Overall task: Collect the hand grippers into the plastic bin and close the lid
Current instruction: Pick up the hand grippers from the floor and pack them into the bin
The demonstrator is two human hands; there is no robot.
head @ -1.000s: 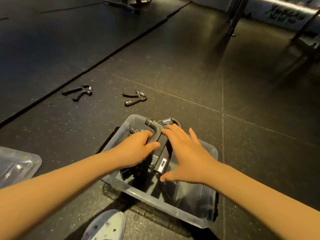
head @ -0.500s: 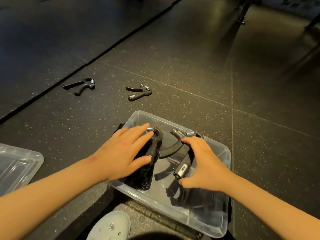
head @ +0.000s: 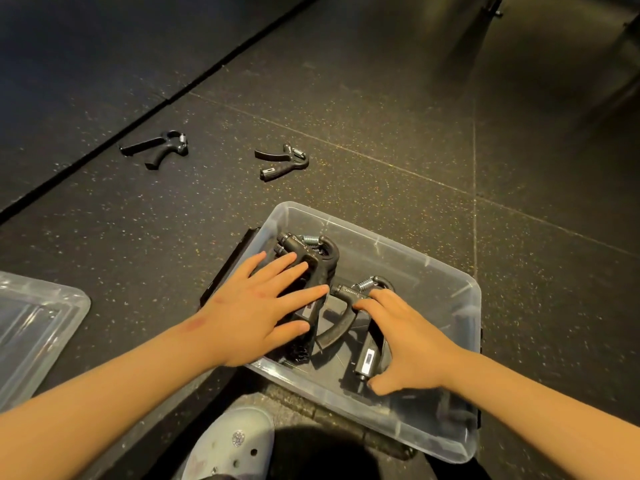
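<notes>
Left grip [head: 252, 313], fingers straight, is pressing one hand gripper [head: 322, 251] flat in the plastic bin [head: 433, 268]; right grip [head: 408, 348] is clasping the second gripper [head: 367, 358]; nesting both low should be suiting the lid [head: 38, 317]

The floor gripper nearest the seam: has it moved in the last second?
No. The floor gripper lies as before, just right of the seam, pointing the same way.

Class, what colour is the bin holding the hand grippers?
Colourless: the plastic bin is clear and see-through. The head view shows it best.
</notes>
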